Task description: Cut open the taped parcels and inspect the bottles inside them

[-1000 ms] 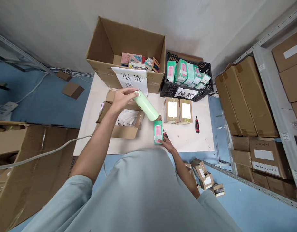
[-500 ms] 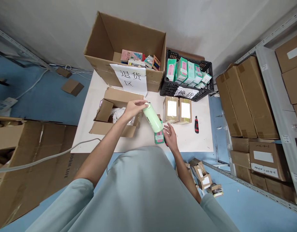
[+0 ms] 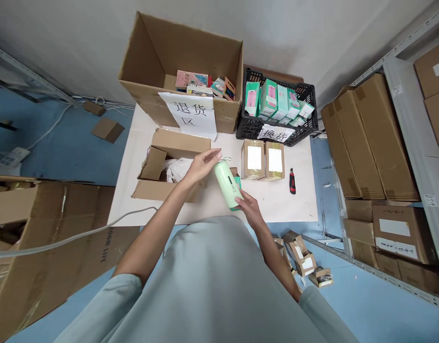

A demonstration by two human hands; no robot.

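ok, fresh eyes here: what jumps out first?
Likely the mint-green bottle over the front of the table, left hand at its top, right hand holding its base. Next, the open cardboard box at the back left, paper sign on its front; right of it, the black plastic crate of green-and-pink cartons.

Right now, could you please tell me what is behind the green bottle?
Behind the green bottle, slivers of a green box show at its edge, with brown cardboard above. The bottle and right hand hide the rest; anything else there cannot be seen.
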